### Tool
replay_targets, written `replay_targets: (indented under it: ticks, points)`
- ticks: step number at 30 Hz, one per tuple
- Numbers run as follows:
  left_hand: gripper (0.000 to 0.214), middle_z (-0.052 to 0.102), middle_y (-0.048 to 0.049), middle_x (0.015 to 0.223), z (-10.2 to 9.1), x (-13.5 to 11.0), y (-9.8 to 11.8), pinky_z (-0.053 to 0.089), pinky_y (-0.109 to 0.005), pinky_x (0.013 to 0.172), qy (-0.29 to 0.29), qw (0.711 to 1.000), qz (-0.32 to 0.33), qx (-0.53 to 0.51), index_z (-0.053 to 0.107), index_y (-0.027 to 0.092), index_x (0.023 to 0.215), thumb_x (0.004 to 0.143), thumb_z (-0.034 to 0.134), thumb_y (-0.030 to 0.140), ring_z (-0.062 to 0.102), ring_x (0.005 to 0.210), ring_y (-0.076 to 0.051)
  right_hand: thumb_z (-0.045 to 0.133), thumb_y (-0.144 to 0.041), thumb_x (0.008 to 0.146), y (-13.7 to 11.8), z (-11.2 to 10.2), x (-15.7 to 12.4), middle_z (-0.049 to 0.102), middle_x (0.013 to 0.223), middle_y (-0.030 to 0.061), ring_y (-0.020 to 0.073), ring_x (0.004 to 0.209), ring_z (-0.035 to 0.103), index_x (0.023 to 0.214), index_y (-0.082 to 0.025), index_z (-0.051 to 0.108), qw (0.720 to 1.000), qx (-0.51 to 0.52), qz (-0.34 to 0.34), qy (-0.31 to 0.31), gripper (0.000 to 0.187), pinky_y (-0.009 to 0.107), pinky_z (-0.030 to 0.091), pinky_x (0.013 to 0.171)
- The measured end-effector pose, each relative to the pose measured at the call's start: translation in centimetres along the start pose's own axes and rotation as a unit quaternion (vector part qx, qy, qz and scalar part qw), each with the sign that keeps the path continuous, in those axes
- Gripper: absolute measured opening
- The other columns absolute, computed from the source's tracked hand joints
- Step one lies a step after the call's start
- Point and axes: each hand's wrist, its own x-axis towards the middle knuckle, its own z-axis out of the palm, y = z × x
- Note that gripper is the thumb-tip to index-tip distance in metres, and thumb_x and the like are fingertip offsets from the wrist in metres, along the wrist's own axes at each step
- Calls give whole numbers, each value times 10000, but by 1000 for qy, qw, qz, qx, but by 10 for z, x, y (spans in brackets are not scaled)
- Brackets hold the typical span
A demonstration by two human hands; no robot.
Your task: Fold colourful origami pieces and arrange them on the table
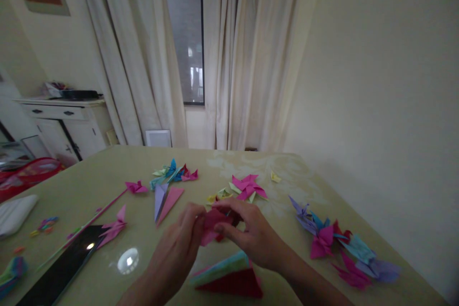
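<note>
- Left hand (179,244) and right hand (251,234) pinch a pink paper fold (212,229) together above the table (107,186).
- Folded paper stack (229,277) lies beneath them, near the table's front edge.
- Paper figures (340,248) line the right edge.

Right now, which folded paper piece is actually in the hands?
The dark pink piece, pinched between both hands; every other folded piece lies untouched on the table.

Left hand (179,244) and right hand (251,234) cover most of the pink folded paper (211,229); its shape cannot be determined. The black flat object (60,267) at the tabletop's near left edge is cropped by the frame.
</note>
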Motion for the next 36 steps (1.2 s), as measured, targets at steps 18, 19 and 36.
replay_targets:
  ticks: [18, 19, 36]
  points:
    - [494, 729, -77, 1142, 45, -41, -40, 568, -371, 941, -215, 972, -67, -60, 633, 268, 1325, 929, 684, 559, 683, 1036, -274, 743, -120, 930, 12, -65, -9, 696, 1085, 54, 227, 1037, 644, 921, -235, 784, 966, -258, -5, 6, 122, 346, 482, 934]
    - [493, 718, -80, 1181, 45, -42, -41, 546, -405, 997, -254, 965, -50, -29, 663, 265, 1248, 843, 784, 519, 663, 1084, -291, 751, -127, 926, 12, -71, -10, 685, 1117, 60, 233, 1062, 637, 921, -240, 790, 963, -270, -6, 10, 120, 350, 485, 943]
    - [368, 720, -28, 1215, 60, -50, -56, 561, -267, 909, -92, 985, 136, 45, 586, 283, 1112, 931, 436, 0, 708, 1027, -196, 668, -133, 973, -3, -99, -26, 773, 999, 13, 183, 924, 694, 982, -222, 774, 956, -263, 56, -118, 139, 282, 471, 858]
